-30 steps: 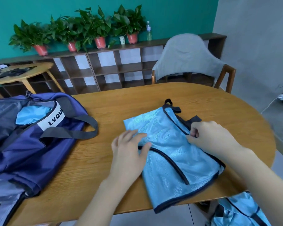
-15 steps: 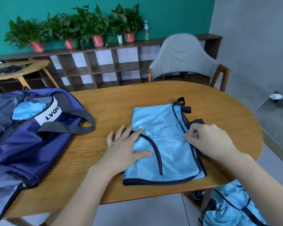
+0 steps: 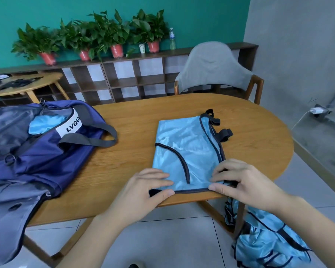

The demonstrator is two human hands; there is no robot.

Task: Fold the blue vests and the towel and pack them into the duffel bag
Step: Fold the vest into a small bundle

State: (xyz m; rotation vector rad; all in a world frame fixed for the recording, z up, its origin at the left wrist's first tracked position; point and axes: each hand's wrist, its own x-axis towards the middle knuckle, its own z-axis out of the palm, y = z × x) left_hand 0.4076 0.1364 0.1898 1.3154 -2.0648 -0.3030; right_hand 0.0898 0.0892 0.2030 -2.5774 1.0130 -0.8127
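While both hands (image 3: 141,192) (image 3: 240,182) pinch the vest's (image 3: 186,149) hem at the table's (image 3: 259,144) near edge, they should lift it evenly toward the far straps.

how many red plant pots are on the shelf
4, in a row along the shelf top against the teal wall: far left, next, third, rightmost beside the white cup. Leaves may hide more.

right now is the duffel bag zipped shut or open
Open. The duffel bag lies on the table with its top flap thrown back, and light blue fabric shows inside the opening.
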